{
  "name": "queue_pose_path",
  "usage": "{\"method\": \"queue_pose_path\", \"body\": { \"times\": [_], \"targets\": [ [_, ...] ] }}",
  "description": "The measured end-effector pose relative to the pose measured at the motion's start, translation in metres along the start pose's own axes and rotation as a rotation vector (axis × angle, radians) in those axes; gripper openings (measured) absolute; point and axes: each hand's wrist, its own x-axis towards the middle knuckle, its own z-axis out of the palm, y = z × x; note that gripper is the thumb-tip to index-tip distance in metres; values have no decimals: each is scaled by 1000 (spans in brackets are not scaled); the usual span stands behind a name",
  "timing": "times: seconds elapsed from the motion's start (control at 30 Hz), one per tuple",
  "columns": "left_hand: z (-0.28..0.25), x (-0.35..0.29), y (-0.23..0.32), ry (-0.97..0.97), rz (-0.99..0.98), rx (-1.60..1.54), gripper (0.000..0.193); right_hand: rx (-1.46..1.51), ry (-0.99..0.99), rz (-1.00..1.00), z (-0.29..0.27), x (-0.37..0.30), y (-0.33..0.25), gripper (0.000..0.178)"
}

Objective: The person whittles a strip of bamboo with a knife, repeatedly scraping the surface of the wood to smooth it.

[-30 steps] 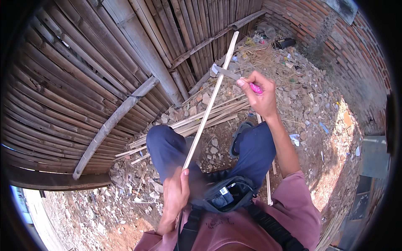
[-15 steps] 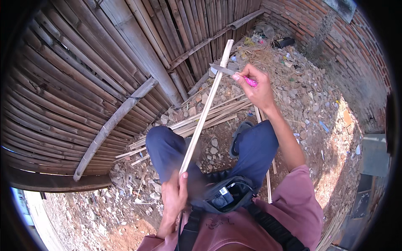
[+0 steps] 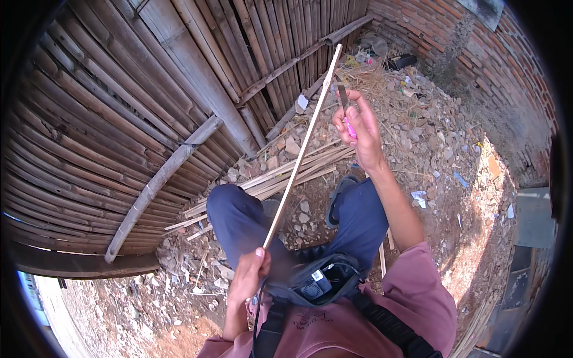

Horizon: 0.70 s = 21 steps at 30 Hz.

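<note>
My left hand [image 3: 249, 271] is closed around the lower end of a long pale bamboo strip [image 3: 301, 156]. The strip slants up and away to the right, its narrow edge facing me. Near its far end a rougher, whitish spot shows. My right hand [image 3: 363, 128] grips the pink handle of a small knife [image 3: 342, 95]. The blade points up and away, just right of the strip; whether it touches the strip I cannot tell.
Several cut bamboo strips [image 3: 310, 166] lie in a pile on the rubble beyond my knees. A bamboo slat wall [image 3: 119, 119] stands close on the left, a brick wall [image 3: 477, 65] at the far right. An open dark waist bag [image 3: 322, 279] sits at my lap.
The knife has swung from lying across the strip to pointing upward beside it, and my right wrist has turned. The strip has rolled from its broad face to its narrow edge.
</note>
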Motion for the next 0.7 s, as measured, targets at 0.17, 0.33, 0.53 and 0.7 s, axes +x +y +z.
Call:
{"method": "queue_pose_path", "body": {
  "times": [0.17,0.33,0.53,0.7],
  "targets": [
    [-4,13,-14,-146,-129,-170,70,60,20,179,18,-1,2,32],
    [-20,29,-25,-303,-100,-113,72,94,22,200,23,-1,10,25],
    [-9,48,0,37,238,266,78,35,-2,198,40,0,10,22],
    [0,79,21,-172,321,-190,96,71,-114,175,41,9,19,25]
  ]
}}
